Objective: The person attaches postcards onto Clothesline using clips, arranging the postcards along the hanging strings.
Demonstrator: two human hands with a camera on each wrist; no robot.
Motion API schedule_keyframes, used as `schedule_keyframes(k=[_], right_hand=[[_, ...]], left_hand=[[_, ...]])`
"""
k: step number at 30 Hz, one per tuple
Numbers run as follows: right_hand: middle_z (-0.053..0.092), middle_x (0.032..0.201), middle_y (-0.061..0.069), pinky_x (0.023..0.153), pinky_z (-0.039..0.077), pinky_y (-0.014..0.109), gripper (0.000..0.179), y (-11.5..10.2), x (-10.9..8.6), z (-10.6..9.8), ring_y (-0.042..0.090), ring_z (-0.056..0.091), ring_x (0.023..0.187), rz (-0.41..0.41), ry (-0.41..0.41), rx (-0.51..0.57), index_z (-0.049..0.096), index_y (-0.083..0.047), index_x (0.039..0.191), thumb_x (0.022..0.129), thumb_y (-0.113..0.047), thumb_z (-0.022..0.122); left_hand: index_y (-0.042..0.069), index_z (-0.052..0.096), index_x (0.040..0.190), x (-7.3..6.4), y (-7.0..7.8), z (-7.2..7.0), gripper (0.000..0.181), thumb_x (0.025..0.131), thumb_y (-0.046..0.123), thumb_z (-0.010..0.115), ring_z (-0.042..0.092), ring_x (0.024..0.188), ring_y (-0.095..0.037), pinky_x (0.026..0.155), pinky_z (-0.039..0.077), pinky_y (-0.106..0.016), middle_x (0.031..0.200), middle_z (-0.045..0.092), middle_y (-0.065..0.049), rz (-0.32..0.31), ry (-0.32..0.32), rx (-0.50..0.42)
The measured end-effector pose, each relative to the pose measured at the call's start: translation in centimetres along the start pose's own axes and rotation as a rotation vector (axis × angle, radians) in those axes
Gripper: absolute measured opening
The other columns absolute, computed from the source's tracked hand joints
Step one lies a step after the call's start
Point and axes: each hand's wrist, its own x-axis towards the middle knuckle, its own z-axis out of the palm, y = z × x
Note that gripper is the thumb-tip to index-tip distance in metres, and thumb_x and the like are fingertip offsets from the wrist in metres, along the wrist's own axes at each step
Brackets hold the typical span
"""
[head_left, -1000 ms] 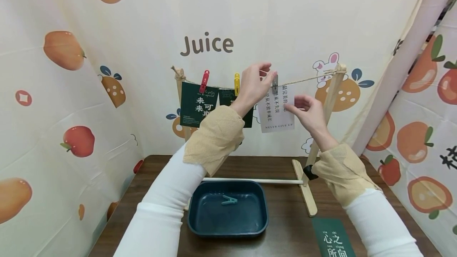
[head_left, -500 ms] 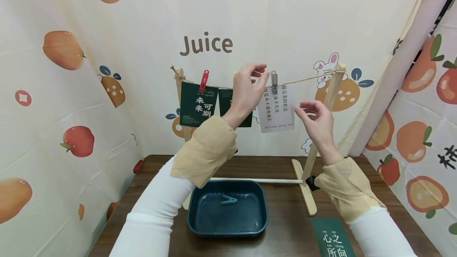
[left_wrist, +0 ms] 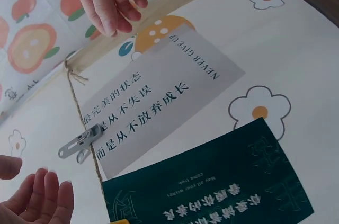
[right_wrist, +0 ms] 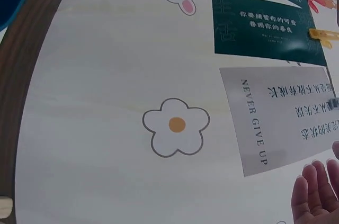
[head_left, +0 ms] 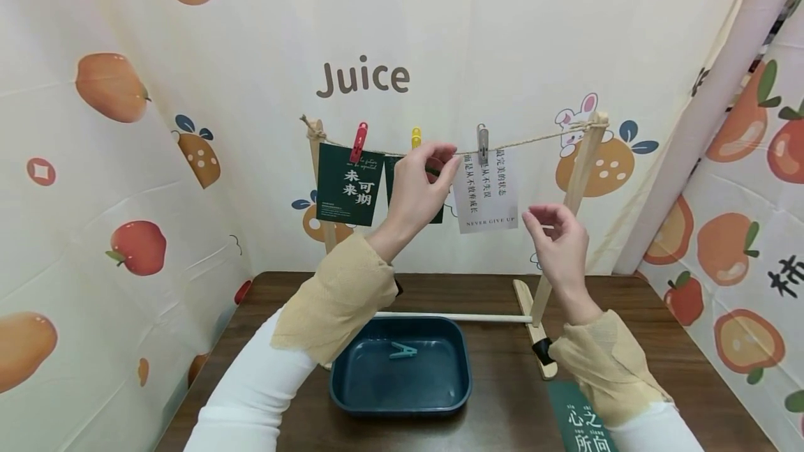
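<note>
My left hand (head_left: 416,190), fingers loosely bent and holding nothing, is in front of the middle green card (right_wrist: 249,44) and hides part of it. Right of the white card (head_left: 496,208), near its lower corner, my right hand (head_left: 561,243) hangs in the air with relaxed fingers, apart from the card. A grey clothespin (head_left: 482,144) clips the white card to the rope (head_left: 534,139). The yellow clothespin (head_left: 416,135) stands over the middle green card, and a red clothespin (head_left: 359,144) clips the left green card (head_left: 339,197).
A wooden frame (head_left: 578,173) carries the rope above the brown table (head_left: 502,396). The dark blue tray (head_left: 402,411) in front holds one teal clothespin (head_left: 403,351). Another green card (head_left: 568,403) lies at the table's front right, partly under my right sleeve.
My left hand has left the grey clothespin and moved down and left. My right hand has let go of the white card and lowered to the right. The white card stays hanging.
</note>
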Motion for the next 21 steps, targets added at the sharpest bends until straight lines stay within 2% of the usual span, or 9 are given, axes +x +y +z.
schedule_keyframes(k=[7, 13, 21], right_hand=[[0.059, 0.082, 0.019, 0.058, 0.042, 0.012, 0.013, -0.1, -2.1, 0.4, 0.002, 0.054, 0.066, -0.001, -0.029, 0.025, 0.057, 0.013, 0.091, 0.081, 0.005, 0.059], [0.060, 0.079, 0.022, 0.056, 0.043, 0.013, 0.011, 0.7, -3.9, 0.8, 0.004, 0.055, 0.063, 0.000, -0.062, 0.039, 0.057, 0.013, 0.089, 0.080, 0.006, 0.059], [0.061, 0.076, 0.017, 0.054, 0.042, 0.014, 0.010, 1.5, -6.3, 1.3, 0.008, 0.053, 0.063, 0.021, -0.100, -0.034, 0.059, 0.009, 0.088, 0.079, 0.004, 0.061]], left_hand=[[-0.001, 0.061, 0.102, -1.8, -0.8, -0.5, 0.019, 0.087, 0.010, 0.057, 0.051, 0.073, -0.012, 0.061, 0.044, -0.019, 0.083, 0.058, -0.005, -0.023, -0.084, 0.068], [0.001, 0.062, 0.098, -3.4, -2.3, -0.6, 0.015, 0.086, 0.009, 0.058, 0.050, 0.071, -0.011, 0.059, 0.044, -0.018, 0.080, 0.057, -0.003, -0.038, -0.140, 0.130], [0.001, 0.063, 0.097, -5.6, -4.5, -0.7, 0.016, 0.085, 0.011, 0.059, 0.053, 0.077, -0.014, 0.064, 0.046, -0.023, 0.085, 0.059, -0.005, -0.130, -0.245, 0.209]])
